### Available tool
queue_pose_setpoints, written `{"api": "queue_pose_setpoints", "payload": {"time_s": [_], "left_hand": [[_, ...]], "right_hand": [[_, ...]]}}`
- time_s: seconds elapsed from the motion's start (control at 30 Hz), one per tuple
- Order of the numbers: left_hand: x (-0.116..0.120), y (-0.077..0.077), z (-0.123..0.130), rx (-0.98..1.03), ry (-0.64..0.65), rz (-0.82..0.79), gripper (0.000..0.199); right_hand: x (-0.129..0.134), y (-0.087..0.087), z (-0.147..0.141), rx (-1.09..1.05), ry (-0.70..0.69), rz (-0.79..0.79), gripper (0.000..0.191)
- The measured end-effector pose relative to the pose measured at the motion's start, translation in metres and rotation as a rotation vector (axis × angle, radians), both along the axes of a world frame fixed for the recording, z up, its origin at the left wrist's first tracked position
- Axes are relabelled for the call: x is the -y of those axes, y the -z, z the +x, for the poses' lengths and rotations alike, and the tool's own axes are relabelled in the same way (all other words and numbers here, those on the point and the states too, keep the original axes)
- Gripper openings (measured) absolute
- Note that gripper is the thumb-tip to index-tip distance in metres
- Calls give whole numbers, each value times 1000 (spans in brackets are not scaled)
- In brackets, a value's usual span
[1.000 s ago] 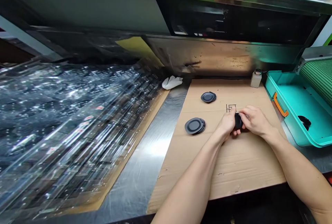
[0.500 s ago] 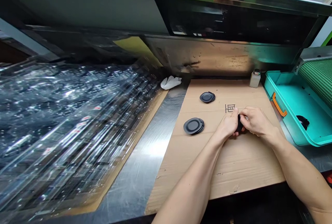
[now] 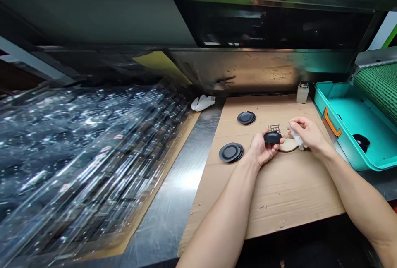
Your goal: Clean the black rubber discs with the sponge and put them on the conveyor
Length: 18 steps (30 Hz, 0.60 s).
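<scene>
My left hand [image 3: 262,149] is closed round the edge of a black round lid-like part [image 3: 272,137], its flat face tilted upward. In my right hand [image 3: 310,133], a crumpled white wipe [image 3: 297,137] is pinched between thumb and fingers and hangs downward. Below and between the hands lies a beige round pad [image 3: 287,145] on the cardboard sheet [image 3: 273,202]. Left of my hands, two small piles of similar black round parts rest on the cardboard, a nearer pile [image 3: 230,152] and a farther pile [image 3: 246,118].
A turquoise bin [image 3: 356,152] with an orange latch stands at the right, black parts inside. A small bottle [image 3: 302,92] is at the cardboard's back corner. Clear plastic trays [image 3: 93,148] fill the left side. A white crumpled tissue [image 3: 203,103] lies near the metal back panel.
My hands were together on the black part; now they are apart. The left has moved slightly left with the part, and a white wipe shows in the right. The beige pad has come into sight.
</scene>
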State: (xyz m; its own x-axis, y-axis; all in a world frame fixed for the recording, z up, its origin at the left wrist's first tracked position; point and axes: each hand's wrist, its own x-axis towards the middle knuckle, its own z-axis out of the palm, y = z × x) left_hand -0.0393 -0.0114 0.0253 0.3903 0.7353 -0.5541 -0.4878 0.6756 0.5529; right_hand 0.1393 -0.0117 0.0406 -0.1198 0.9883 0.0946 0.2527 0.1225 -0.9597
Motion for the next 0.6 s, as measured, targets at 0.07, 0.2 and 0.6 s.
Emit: {"api": "queue_pose_setpoints", "payload": {"time_s": [0.07, 0.2, 0.6], "left_hand": [[-2, -2, -3, 48, -19, -45, 48], [0, -3, -2, 48, -15, -47, 48], [14, 5, 26, -342, -13, 235, 47]], "right_hand": [[-3, 3, 0, -130, 15, -85, 34], [-1, 5, -1, 131, 71, 11, 28], [15, 0, -11, 723, -114, 380, 18]]}}
